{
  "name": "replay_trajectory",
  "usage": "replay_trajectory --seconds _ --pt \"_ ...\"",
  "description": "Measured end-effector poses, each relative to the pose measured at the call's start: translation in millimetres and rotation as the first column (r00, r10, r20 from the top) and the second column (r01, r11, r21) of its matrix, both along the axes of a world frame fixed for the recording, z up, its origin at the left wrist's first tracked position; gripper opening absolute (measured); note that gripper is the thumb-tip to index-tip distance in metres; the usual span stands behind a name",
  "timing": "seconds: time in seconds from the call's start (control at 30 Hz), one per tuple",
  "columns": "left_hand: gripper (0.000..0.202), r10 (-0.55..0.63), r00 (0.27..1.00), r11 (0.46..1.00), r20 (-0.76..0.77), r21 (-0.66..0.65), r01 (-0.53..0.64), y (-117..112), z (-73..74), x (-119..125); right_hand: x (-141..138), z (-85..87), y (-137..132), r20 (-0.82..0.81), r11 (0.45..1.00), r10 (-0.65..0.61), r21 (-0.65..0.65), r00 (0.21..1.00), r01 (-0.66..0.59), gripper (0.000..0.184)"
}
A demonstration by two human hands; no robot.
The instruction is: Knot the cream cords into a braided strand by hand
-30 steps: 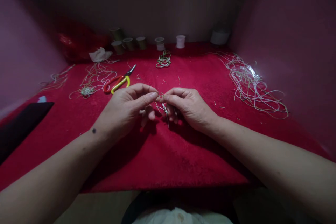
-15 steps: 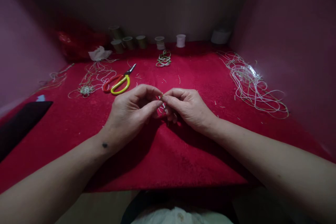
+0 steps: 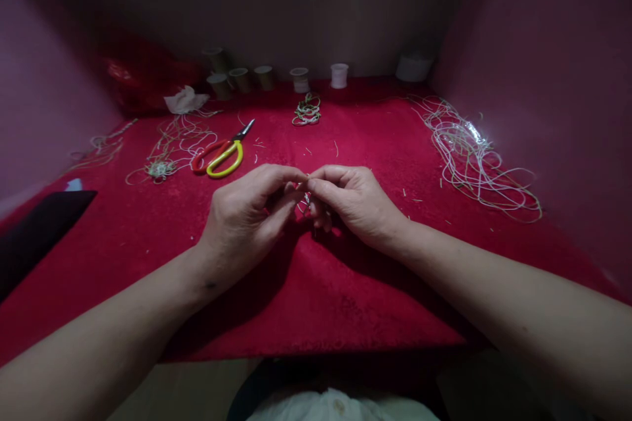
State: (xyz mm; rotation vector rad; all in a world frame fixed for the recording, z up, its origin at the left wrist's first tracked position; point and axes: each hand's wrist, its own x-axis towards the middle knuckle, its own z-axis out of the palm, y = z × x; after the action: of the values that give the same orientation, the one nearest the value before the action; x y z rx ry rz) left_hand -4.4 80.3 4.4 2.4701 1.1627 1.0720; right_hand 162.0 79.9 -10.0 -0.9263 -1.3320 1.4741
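Note:
Over the middle of the red cloth, my left hand [image 3: 251,207] and my right hand [image 3: 348,200] meet fingertip to fingertip. Between them is a small knotted cord piece [image 3: 306,200] in white and green, mostly hidden by the fingers. My right thumb and forefinger pinch it at the top, while the other right fingers curl below. The left thumb and forefinger are closed at the same spot. Scissors [image 3: 224,156] with one red and one yellow handle lie beyond my left hand. A knotted cord bundle [image 3: 307,110] rests farther back.
Several thread spools [image 3: 265,77] stand along the back wall, with a white spool [image 3: 339,76] among them. Loose cords [image 3: 474,158] spread at the right, and tangled cords [image 3: 160,170] at the left. A dark strap-like object [image 3: 44,230] lies at the left edge. Short cord clippings dot the cloth [image 3: 316,316].
My left hand has rolled slightly, its wrist turning and its fingertips closing over the right fingertips. The right hand stays nearly still on the cord piece.

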Motion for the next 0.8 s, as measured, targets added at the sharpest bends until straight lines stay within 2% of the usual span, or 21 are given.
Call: replay_trajectory --seconds 0.33,0.6,0.8 --pt "0.014 -0.002 0.999 0.998 -0.041 0.068 0.005 2.3 0.9 -0.8 -0.3 -0.7 -0.6 -0.022 1.000 0.000 -0.026 1.000 -0.001 0.016" --pt "0.017 0.010 1.000 1.000 -0.013 0.015 -0.010 -0.9 0.3 0.0 -0.7 -0.5 -0.3 -0.096 0.997 0.027 -0.064 0.995 -0.033 0.017" --pt "0.014 -0.003 0.999 0.999 -0.049 0.040 0.005 -2.0 0.4 0.7 -1.4 -1.0 -1.0 -0.115 0.994 0.032 -0.098 0.993 -0.044 0.018"
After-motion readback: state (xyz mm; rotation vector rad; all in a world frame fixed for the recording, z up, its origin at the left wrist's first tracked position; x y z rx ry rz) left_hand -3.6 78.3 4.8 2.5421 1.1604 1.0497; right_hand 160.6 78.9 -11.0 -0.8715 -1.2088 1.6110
